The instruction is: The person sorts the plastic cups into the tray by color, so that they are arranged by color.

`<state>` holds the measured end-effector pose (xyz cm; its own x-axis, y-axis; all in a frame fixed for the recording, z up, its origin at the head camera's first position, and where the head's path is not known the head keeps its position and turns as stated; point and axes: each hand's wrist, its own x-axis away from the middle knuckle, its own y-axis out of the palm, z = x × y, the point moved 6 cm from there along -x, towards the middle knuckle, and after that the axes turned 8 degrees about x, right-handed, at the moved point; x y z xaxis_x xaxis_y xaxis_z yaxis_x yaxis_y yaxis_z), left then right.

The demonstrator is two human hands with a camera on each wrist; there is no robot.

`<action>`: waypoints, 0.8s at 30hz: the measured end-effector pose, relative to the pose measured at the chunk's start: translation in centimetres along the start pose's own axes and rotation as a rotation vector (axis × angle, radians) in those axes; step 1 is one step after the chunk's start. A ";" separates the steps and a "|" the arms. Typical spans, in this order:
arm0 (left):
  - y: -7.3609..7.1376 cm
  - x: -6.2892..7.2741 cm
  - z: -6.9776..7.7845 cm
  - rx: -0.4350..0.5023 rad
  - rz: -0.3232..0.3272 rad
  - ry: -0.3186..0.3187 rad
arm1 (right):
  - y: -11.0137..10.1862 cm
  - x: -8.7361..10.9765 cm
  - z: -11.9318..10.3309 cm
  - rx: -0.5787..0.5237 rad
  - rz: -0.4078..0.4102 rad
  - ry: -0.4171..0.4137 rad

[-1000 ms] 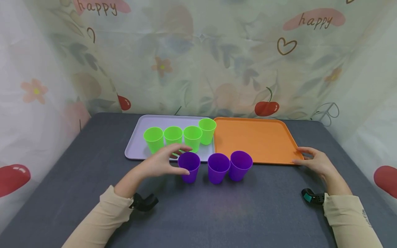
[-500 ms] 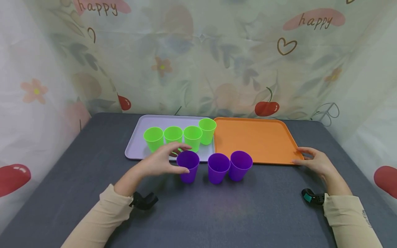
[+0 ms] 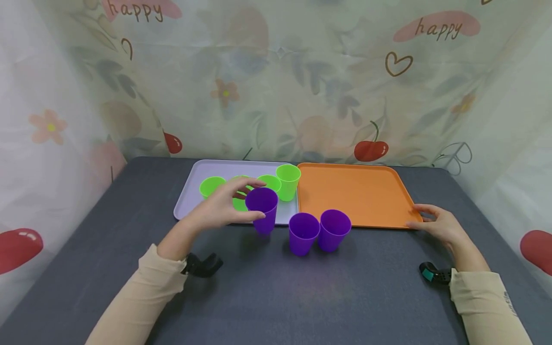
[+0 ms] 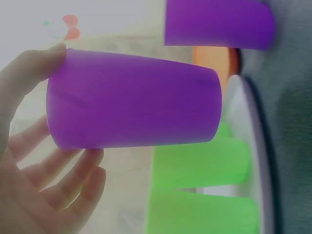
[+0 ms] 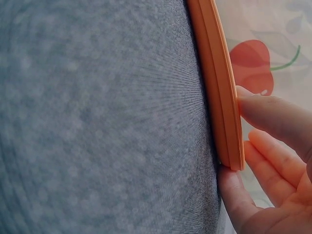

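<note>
A purple cup point(image 3: 266, 218) is upright in the air above the table, and my left hand point(image 3: 220, 203) holds it near the rim between thumb and fingers. Up close in the left wrist view, the purple cup point(image 4: 136, 102) has the thumb on one side and fingertips on the other. Two more purple cups point(image 3: 303, 235) stand side by side on the table. Behind them lies an orange tray point(image 3: 353, 194), whose near right corner my right hand point(image 3: 440, 227) grips. The right wrist view shows thumb and fingers against the orange tray's rim point(image 5: 219, 87).
Several green cups point(image 3: 289, 183) stand on a lilac tray point(image 3: 189, 203), partly covered by my left hand. This tray adjoins the orange one on a dark grey table point(image 3: 327, 297). A patterned curtain point(image 3: 280, 96) hangs behind the table.
My left hand has lifted the purple cup off the table and moved it away from me, toward the lilac tray. My right hand stays at the orange tray's corner.
</note>
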<state>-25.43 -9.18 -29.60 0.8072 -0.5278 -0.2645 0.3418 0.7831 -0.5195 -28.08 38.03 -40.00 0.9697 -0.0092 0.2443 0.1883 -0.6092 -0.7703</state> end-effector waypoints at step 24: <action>1.7 -7.5 1.7 -0.002 0.027 0.034 | 0.0 0.3 -0.3 -0.004 0.004 -0.003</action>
<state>-30.04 -3.37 -27.07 0.7996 -0.5169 -0.3058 0.3187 0.7967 -0.5135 -27.87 37.81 -39.80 0.9710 -0.0093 0.2388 0.1833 -0.6125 -0.7690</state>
